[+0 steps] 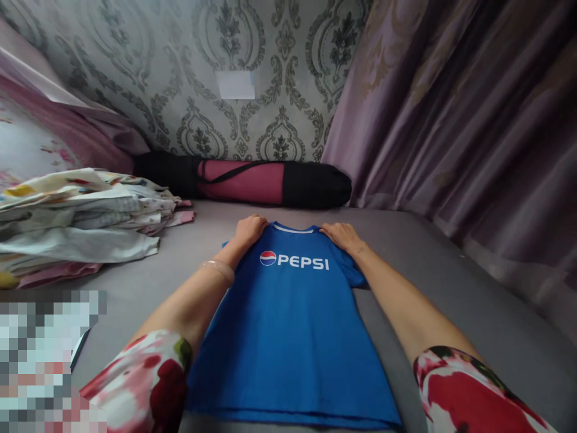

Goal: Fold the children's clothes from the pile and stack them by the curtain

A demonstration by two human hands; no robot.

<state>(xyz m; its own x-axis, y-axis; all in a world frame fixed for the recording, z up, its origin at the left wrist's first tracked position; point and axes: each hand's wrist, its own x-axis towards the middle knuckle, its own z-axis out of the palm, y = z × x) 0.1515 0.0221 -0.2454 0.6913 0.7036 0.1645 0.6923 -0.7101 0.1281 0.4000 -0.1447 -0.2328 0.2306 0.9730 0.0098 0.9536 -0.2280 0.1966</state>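
A blue T-shirt with a white PEPSI print and a round logo lies flat, front side up, its collar away from me and its hem near me. At its left shoulder edge in the view, my left hand is closed on the fabric. My right hand pinches the other shoulder beside the collar. Both forearms reach over the sides of the shirt and partly cover its sleeves. A clear bangle circles my left wrist.
The shirt rests on a grey sheet. Rumpled clothes are heaped at the left. A black and pink long bag lies along the patterned wall. Purple curtains hang at the right. Something pixelated covers the lower left corner.
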